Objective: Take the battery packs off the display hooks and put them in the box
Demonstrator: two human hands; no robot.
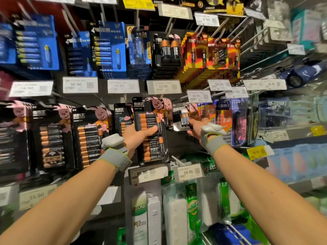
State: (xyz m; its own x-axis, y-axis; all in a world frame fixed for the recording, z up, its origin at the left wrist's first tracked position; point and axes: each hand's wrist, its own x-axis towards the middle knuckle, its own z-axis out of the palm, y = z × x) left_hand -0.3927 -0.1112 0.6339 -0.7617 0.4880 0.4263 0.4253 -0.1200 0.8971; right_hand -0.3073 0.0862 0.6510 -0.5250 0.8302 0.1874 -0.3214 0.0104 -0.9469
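My left hand (pixel 137 137) grips a tall black Duracell battery pack (pixel 151 147) in front of the display, thumb across its front. My right hand (pixel 197 129) holds a smaller black Duracell pack (pixel 182 117) by its lower right side, close to its hook. More black Duracell packs (pixel 88 137) hang on hooks to the left. The box is not in view.
Blue battery packs (pixel 109 48) and red-orange packs (pixel 210 55) hang on the upper row. White price tags (pixel 163 86) stick out on hook ends. Power strips in green packaging (pixel 177 214) hang below. Shelves with other goods stand at the right.
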